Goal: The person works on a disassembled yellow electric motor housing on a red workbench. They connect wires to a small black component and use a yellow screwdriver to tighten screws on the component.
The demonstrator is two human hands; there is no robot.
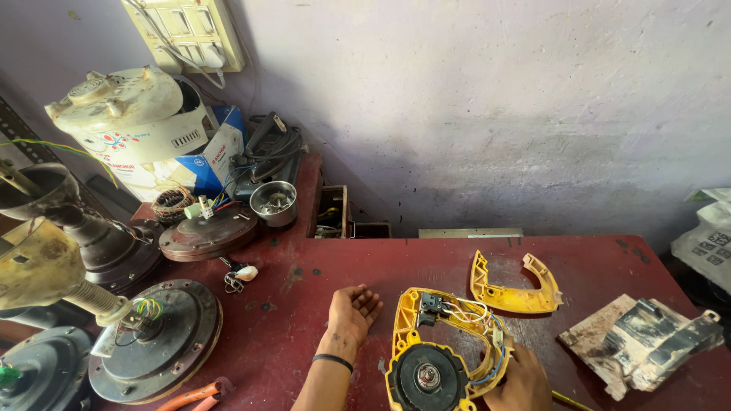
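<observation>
My left hand [352,310] rests palm up on the dark red table [594,262], fingers loosely apart and holding nothing; a black band circles its wrist. Just to its right lies a yellow power-tool housing [442,350] opened up, showing a black round motor end, a black switch and coloured wires. My right hand [522,382] grips the right edge of this housing near the wires. The matching yellow handle cover [512,289] lies apart on the table, just behind the housing.
Ceiling-fan motors [156,339] and a fan body [205,232] crowd the left side. Orange-handled pliers [194,396] lie at the front left. A small metal cup [274,202], boxes and a white appliance sit at the back left. A dirty flat part [640,342] lies on the right.
</observation>
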